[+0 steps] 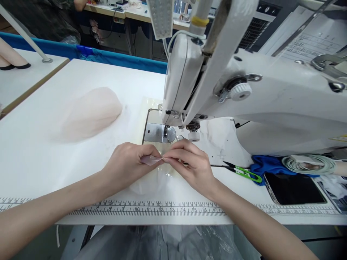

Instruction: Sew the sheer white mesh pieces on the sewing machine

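Note:
My left hand [132,159] pinches a small piece of thin, pale pink fabric [149,160] between thumb and fingers. Fingertips of my right hand [191,162] close on the fabric's right end, meeting the left fingertips. Both hands are just in front of the metal needle plate [155,133] of a white sewing machine [187,72]. The presser foot [166,130] is beyond my fingers, apart from the fabric. To the left, a sheer pink fabric piece [93,112] lies flat on the white table [130,83].
A printed ruler strip [162,208] runs along the table's front edge. At right are green-handled thread snips [245,173], a blue cloth [264,164], a black-screened phone [295,187] and a pale coiled band [309,164]. A person [46,18] is at the back left.

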The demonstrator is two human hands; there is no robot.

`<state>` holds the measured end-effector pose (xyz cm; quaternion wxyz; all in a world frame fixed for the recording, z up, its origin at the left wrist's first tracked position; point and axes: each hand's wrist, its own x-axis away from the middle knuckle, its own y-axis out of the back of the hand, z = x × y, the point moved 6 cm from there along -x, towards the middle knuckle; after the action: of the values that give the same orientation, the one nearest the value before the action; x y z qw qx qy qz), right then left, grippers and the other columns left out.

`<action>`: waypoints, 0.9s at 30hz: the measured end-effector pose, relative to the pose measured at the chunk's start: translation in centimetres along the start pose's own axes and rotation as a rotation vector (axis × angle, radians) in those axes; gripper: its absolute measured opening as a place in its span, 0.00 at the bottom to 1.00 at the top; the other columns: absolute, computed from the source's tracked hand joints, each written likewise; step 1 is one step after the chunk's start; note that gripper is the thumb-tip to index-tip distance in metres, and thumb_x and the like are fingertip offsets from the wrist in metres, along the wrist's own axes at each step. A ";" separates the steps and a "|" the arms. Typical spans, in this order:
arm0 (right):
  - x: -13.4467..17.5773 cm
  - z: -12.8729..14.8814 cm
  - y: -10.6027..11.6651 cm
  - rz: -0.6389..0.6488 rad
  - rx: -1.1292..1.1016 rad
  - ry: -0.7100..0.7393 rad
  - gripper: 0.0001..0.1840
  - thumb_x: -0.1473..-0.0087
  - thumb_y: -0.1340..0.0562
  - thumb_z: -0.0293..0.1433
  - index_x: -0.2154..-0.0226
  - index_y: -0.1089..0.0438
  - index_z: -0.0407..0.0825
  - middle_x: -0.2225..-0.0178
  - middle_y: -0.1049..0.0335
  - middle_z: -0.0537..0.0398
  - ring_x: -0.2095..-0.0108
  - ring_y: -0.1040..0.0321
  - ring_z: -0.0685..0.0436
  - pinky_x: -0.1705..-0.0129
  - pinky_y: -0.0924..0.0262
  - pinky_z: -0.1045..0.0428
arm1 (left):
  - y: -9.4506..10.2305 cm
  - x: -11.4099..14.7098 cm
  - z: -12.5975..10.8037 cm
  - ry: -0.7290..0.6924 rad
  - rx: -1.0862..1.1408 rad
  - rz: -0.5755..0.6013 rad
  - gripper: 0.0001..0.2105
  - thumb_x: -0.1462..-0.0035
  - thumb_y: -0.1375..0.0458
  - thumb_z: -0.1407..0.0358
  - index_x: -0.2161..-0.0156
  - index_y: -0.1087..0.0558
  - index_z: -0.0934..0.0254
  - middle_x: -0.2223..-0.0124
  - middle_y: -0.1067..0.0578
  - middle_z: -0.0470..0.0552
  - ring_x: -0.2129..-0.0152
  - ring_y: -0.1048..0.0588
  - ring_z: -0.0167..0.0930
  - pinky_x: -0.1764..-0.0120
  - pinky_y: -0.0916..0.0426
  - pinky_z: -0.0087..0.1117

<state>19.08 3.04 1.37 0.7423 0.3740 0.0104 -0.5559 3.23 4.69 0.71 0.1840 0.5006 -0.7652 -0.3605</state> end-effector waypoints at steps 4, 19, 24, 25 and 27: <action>-0.2 0.1 -0.8 0.092 0.096 0.019 0.08 0.38 0.42 0.31 0.66 0.28 0.50 0.67 0.30 0.53 0.66 0.32 0.48 0.63 0.36 0.51 | -0.9 -0.2 0.8 0.102 -0.013 0.176 0.17 0.42 0.44 0.51 0.73 0.24 0.59 0.82 0.31 0.41 0.85 0.37 0.25 0.77 0.42 0.28; -1.5 -3.5 -1.2 0.062 0.276 -0.231 0.06 0.43 0.36 0.29 0.71 0.27 0.52 0.74 0.29 0.59 0.71 0.34 0.47 0.58 0.45 0.46 | -1.5 1.3 -3.0 -0.575 -0.779 -0.330 0.11 0.41 0.43 0.73 0.54 0.28 0.64 0.55 0.22 0.52 0.52 0.30 0.39 0.45 0.43 0.45; -1.5 -3.9 -1.1 0.066 0.251 -0.279 0.04 0.43 0.36 0.29 0.70 0.28 0.52 0.71 0.28 0.58 0.62 0.33 0.44 0.55 0.45 0.46 | -2.4 2.1 -3.1 -0.633 -0.835 -0.237 0.12 0.38 0.47 0.75 0.52 0.26 0.66 0.51 0.21 0.49 0.56 0.27 0.35 0.48 0.41 0.44; -1.4 -4.0 -1.1 0.069 0.248 -0.277 0.05 0.43 0.37 0.29 0.70 0.28 0.52 0.70 0.28 0.58 0.61 0.33 0.43 0.55 0.45 0.46 | -2.5 2.1 -3.1 -0.627 -0.841 -0.221 0.12 0.36 0.47 0.72 0.50 0.27 0.67 0.50 0.22 0.50 0.56 0.27 0.36 0.49 0.41 0.44; -1.4 -4.0 -0.9 0.063 0.254 -0.264 0.05 0.41 0.38 0.30 0.69 0.28 0.52 0.68 0.28 0.56 0.59 0.34 0.42 0.54 0.44 0.45 | -2.6 2.2 -3.1 -0.610 -0.848 -0.192 0.13 0.34 0.48 0.69 0.48 0.28 0.68 0.47 0.24 0.51 0.55 0.26 0.36 0.52 0.40 0.44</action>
<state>19.40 6.31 -1.39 0.7011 0.3885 -0.1690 -0.5735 5.86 0.97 0.72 0.1056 0.3223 -0.5218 -0.7828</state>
